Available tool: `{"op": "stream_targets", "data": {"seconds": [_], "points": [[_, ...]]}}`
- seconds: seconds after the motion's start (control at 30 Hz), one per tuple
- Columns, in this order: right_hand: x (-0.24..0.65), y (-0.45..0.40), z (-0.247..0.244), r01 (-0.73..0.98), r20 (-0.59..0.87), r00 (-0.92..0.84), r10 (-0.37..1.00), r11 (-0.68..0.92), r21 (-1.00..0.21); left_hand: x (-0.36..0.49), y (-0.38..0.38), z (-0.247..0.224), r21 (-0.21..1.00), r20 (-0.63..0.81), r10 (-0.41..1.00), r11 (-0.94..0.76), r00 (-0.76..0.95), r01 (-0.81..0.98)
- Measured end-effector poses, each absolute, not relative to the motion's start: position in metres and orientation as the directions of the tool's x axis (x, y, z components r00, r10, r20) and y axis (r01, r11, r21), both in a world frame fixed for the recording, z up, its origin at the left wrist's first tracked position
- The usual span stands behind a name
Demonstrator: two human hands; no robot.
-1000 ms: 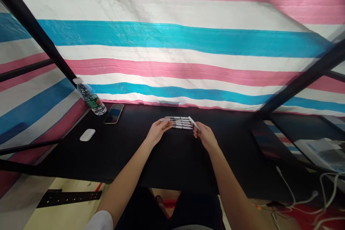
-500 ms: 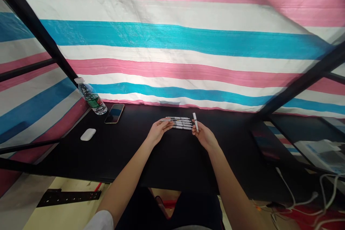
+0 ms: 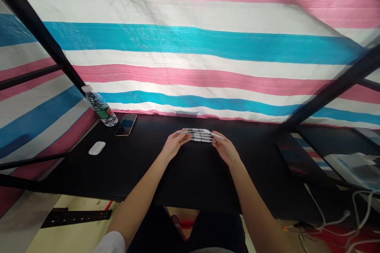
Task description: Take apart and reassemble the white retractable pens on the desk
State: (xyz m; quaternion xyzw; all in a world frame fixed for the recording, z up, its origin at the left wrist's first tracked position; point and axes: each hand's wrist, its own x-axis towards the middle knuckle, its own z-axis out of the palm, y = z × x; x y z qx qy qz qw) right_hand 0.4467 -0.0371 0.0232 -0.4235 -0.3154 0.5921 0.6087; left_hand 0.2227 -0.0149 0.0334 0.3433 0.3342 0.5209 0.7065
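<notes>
Several white pens (image 3: 202,137) lie side by side in a row across the black table. At their left ends is my left hand (image 3: 174,143), closed, thumb and fingers gripping the pens; one grey end shows above the fingers. My right hand (image 3: 225,149) is at the right ends of the row, closed in a pinch on a separate white pen (image 3: 217,136). That pen slants, its far end pointing up and left, close to the tips of the row. Whether it touches the others I cannot tell.
On the left of the black table (image 3: 196,178) stand a water bottle (image 3: 102,108), a phone (image 3: 126,125) and a white earphone case (image 3: 97,148). A dark flat panel (image 3: 292,160) and white cables (image 3: 317,209) are at the right. Striped sheeting (image 3: 190,75) hangs behind.
The white pen in my right hand has swung from nearly upright to lying slanted, its far end now over the right ends of the row. My left hand has stayed in place.
</notes>
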Motion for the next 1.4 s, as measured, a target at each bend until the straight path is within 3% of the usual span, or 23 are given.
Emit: {"op": "stream_targets", "data": {"seconds": [0.2,0.47,0.9,1.4], "points": [[0.449,-0.035,0.020,-0.506,-0.156,0.105,0.982,-0.082,-0.859,0.223,-0.015,0.034,0.836,-0.111,0.967,0.216,0.229,-0.505],[0.446,-0.038,0.021,-0.426,-0.138,0.074,0.988,-0.094,-0.900,0.224,-0.015,0.031,0.842,-0.116,0.961,0.229,0.249,-0.489],[0.433,-0.049,0.029,-0.384,-0.103,-0.124,0.987,-0.143,-0.912,0.226,-0.021,0.032,0.921,-0.082,0.926,0.212,0.369,-0.326],[0.432,-0.051,0.034,-0.397,-0.090,-0.155,0.984,-0.146,-0.906,0.225,-0.021,0.033,0.967,-0.061,0.937,0.141,0.345,-0.211]]}}
